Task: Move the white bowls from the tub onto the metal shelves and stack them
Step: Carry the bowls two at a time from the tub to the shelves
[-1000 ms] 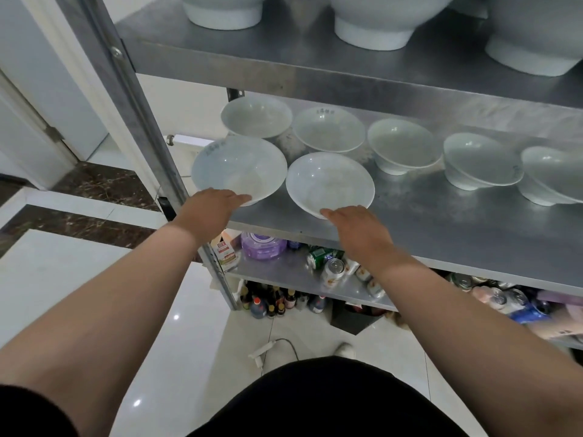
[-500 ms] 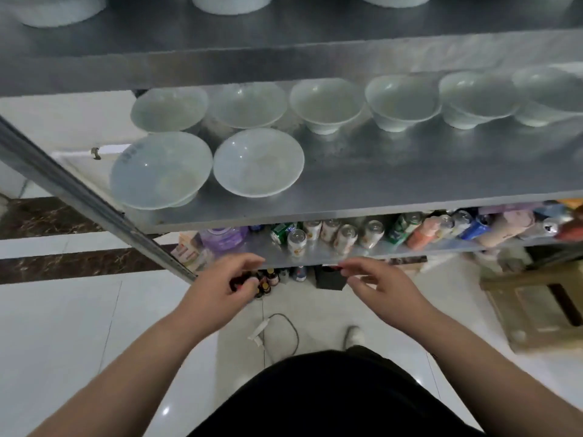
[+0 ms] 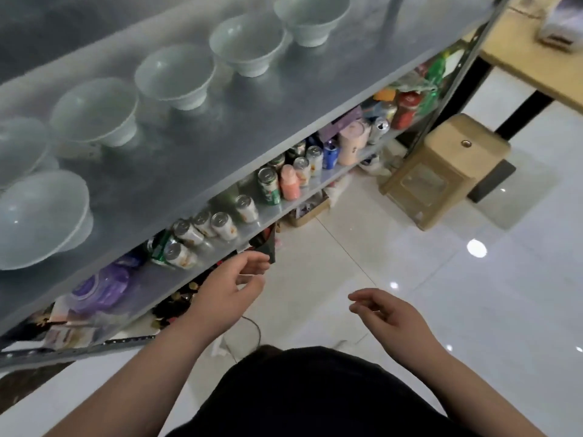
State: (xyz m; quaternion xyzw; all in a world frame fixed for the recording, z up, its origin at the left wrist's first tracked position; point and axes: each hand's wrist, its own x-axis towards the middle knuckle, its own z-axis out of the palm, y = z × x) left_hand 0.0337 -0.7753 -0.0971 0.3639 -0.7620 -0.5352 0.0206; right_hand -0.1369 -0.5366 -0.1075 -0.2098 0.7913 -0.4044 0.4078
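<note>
- Our left hand [image 3: 228, 287] is empty. Its fingers are loosely curled and hold nothing.
- Our right hand [image 3: 386, 315] is empty too. It hangs open over the shiny white floor [image 3: 457, 310].
- Both hands are low, in front of our dark clothes [image 3: 309, 392], and well apart from the bowls.
- The white bowls [image 3: 94, 111] we can see sit on the metal shelf [image 3: 195, 146], up and to our left.
- We count 4 bowls in a slanted row at the back, each standing alone on its own foot.
- 1 more big bowl [image 3: 38, 216] sits near the front edge at the left. Another peeks in at the far left, cut off by the edge of the view.
- None of these bowls look stacked yet, as far as we can tell.
- Cans [image 3: 246, 208] and bottles fill the shelf below.
- A tan stool [image 3: 441, 165] stands on the floor by a table [image 3: 536, 58] at the right.
- We cannot see the tub here.
- We think we are between bowls now, with free hands and facing away from the shelf.
- Next we likely need to find the tub and pick up more bowls.
- After that, the bowls on the shelf need to go 1 inside another.
</note>
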